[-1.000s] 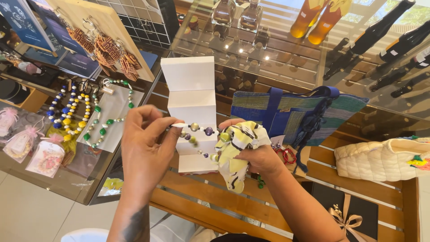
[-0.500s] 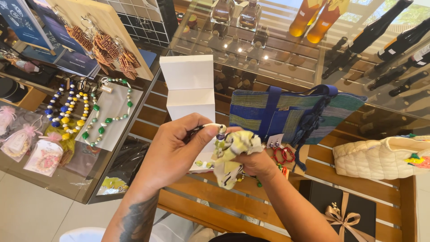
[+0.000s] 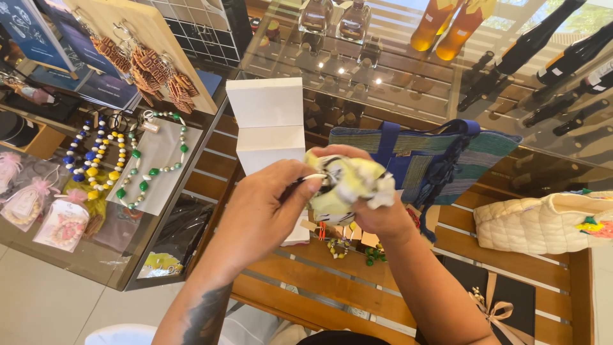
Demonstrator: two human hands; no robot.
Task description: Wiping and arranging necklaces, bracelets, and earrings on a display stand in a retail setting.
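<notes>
Yellow cloth [image 3: 348, 185] in both hands' grip.

The left hand [image 3: 265, 214] and right hand [image 3: 373, 214] now sit higher and closer together than a second ago, meeting in front of the lower edge of the white folded card [image 3: 268, 124]. The yellow patterned cloth [image 3: 348, 185], which hung loose and spread below the right hand, is now bunched into a tight wad between both hands. The beaded string [image 3: 348, 246] no longer stretches between the hands across the card; it dangles beneath them. The left fingers now pinch at the cloth.
</notes>
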